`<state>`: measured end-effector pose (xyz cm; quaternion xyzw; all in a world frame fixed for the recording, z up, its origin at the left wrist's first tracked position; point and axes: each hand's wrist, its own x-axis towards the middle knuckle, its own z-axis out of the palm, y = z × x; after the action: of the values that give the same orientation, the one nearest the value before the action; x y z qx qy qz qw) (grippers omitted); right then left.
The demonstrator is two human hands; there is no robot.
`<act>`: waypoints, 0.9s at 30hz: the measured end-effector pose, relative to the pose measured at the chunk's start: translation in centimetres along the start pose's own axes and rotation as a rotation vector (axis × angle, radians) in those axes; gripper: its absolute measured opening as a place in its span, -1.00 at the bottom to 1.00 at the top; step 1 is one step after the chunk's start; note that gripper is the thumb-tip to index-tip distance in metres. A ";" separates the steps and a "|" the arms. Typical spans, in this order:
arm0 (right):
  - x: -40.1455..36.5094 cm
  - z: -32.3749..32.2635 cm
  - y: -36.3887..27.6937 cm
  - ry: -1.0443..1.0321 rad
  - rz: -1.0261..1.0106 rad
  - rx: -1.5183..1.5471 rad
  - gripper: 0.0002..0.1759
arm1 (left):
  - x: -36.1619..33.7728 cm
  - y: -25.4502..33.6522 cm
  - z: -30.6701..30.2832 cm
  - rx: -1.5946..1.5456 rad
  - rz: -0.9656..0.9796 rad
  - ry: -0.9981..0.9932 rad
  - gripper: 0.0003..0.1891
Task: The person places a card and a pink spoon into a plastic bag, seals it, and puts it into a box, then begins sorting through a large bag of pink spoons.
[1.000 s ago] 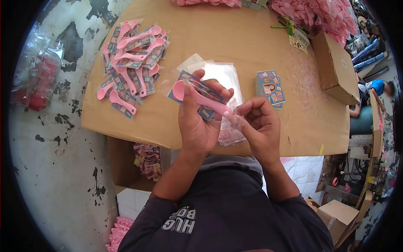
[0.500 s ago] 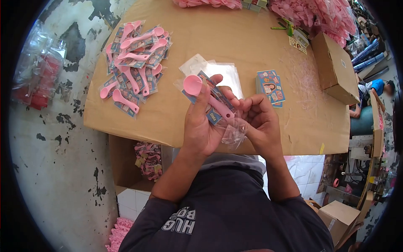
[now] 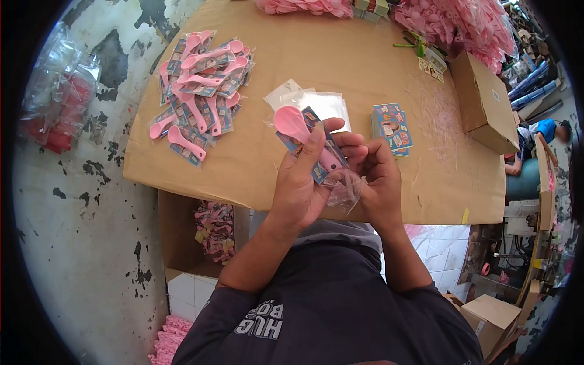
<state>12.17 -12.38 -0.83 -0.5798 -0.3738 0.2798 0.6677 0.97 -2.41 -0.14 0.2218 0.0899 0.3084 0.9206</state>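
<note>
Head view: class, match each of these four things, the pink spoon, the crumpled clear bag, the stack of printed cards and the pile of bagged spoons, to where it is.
Things:
1 pink spoon
2 clear bag
3 stack of printed cards
4 pile of bagged spoons

Places:
A in the right hand
B on the left part of the table
C in the left hand
D on the table, right of both hands

Pairs: 1-C, 2-A, 3-D, 4-B.
</note>
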 end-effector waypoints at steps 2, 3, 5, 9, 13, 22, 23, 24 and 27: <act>0.1 0.0 0.1 -0.011 -0.010 -0.004 -0.57 | -0.1 0.0 -0.1 0.023 0.009 -0.005 -0.55; 0.2 -0.2 0.4 -0.028 -0.017 -0.036 -0.56 | -0.2 0.1 0.0 0.023 0.014 -0.003 -0.55; 0.3 -0.4 0.5 -0.048 -0.022 -0.066 -0.54 | -0.4 0.5 0.1 -0.048 -0.035 -0.004 -0.54; 0.4 -0.9 0.2 -0.110 -0.009 -0.089 -0.52 | -0.6 0.6 -0.2 -0.074 -0.052 0.017 -0.54; 0.3 -1.2 -0.3 -0.123 -0.019 -0.103 -0.51 | -0.5 0.3 0.2 -0.089 -0.074 -0.015 -0.53; 0.0 -1.4 -0.5 -0.091 -0.019 -0.079 -0.48 | -0.5 -0.4 0.7 -0.075 -0.098 -0.043 -0.51; 0.0 -1.5 -0.4 -0.091 -0.018 -0.078 -0.48 | -0.5 -0.4 0.7 -0.070 -0.098 -0.034 -0.51; 0.1 -1.5 -0.3 -0.085 -0.019 -0.074 -0.48 | -0.5 -0.4 0.7 -0.069 -0.098 -0.033 -0.51; 0.2 -1.4 -0.2 -0.082 -0.022 -0.073 -0.49 | -0.3 -0.2 0.6 -0.061 -0.098 -0.042 -0.50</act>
<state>13.44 -13.07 -0.68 -0.5878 -0.4172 0.2821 0.6331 1.08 -2.95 0.32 0.1955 0.0717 0.2606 0.9427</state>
